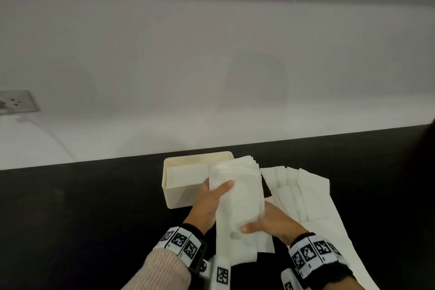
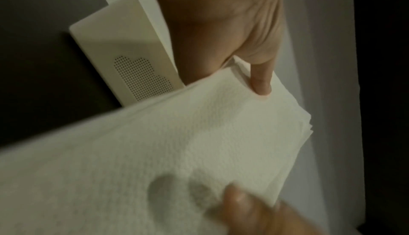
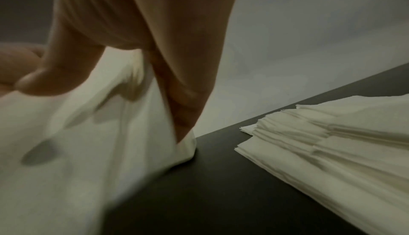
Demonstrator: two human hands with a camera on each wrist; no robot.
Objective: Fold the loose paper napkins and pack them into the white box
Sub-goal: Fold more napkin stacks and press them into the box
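Socket plate: a grey wall socket plate (image 1: 16, 102) is cut off at the left edge.
Box: the open white rectangular box (image 1: 179, 198) stands on the black worktop (image 1: 82, 207); its right end is hidden behind the held stack.
Left grip: the left hand (image 1: 210, 200) is closed on the thick folded stack of white paper napkins (image 1: 237, 195), thumb on top.
Right grip: the right hand (image 1: 270, 222) pinches the stack's near end, fingers hidden underneath.
Loose pile: fanned loose white paper napkins (image 1: 303, 193) lie right of the box, cut off below.

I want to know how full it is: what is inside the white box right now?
Folded napkins already lie inside the white box, along its left part. Its right part is covered by the napkin bundle gripped by the left hand and right hand, so fullness is unclear.
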